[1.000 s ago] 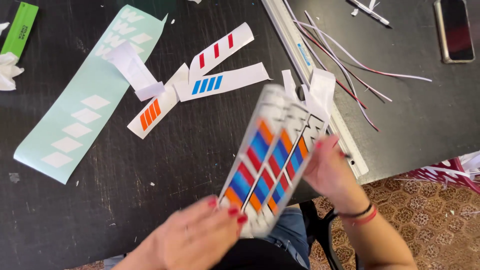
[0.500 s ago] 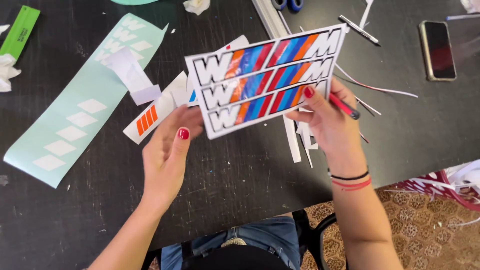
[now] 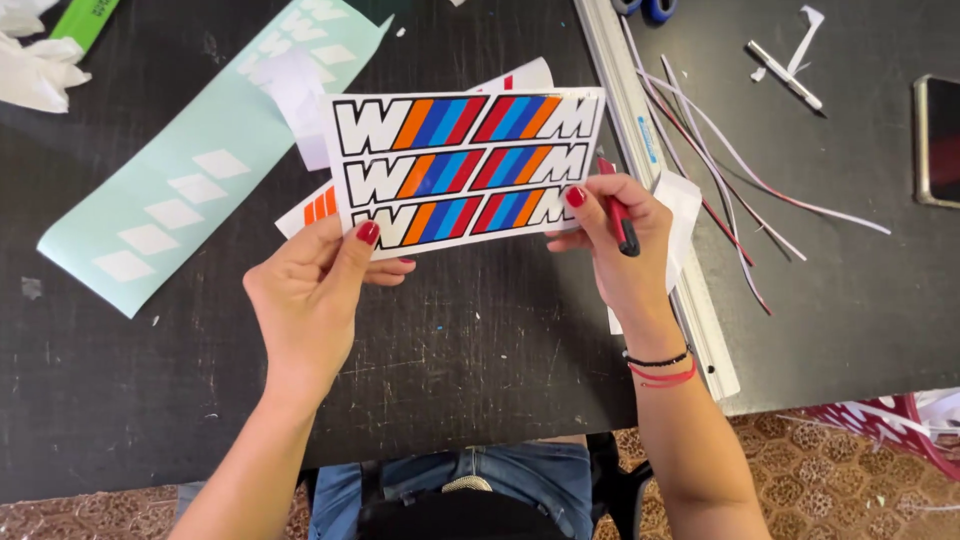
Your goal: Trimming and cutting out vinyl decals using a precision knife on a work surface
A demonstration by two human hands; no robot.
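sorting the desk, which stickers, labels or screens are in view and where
Sticker sheet: held in both hands, white, three striped rows, orange, blue, red.
Backing strip: table left, pale green, white diamonds.
Phone: right edge, dark screen.
Green packet: top left, partly cut off.

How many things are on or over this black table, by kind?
Sticker sheets held in the left hand and right hand: 1
Pens or knives in the right hand: 1
Mint backing strips: 1
Metal rulers: 1
Phones: 1
Crumpled white paper: 1
Total: 6, not counting loose offcuts and trimmings.
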